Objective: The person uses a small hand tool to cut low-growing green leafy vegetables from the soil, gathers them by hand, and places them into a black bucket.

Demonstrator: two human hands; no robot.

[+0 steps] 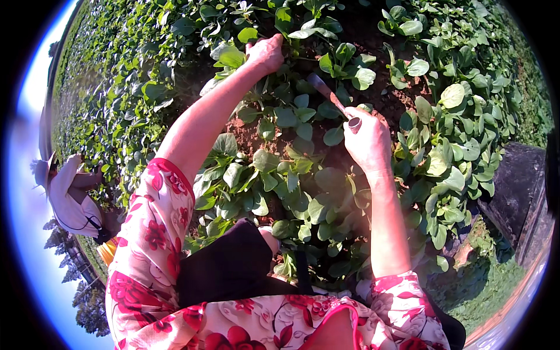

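Observation:
My left hand [266, 54] reaches far ahead into the leafy green plants, its fingers curled down at the foliage. Leaves [231, 56] lie right beside it; whether its fingertips grip a stem is hidden. Nearer and to the right, my right hand [369, 140] is closed round a small hand spade [329, 94]. Its narrow, flat metal blade points forward and to the left, above the low leaves. A round socket end shows by my thumb. Below the blade, broad-leaved plants [286, 116] grow from reddish-brown soil [280, 146].
Dense rows of green plants [134, 87] spread around me. At the right edge stands a dark crate-like box [516, 186]. Another person [73, 189] in a hat and light top bends over the plants at far left, near a yellow object [107, 251]. My dark-clothed knee [227, 262] is close below.

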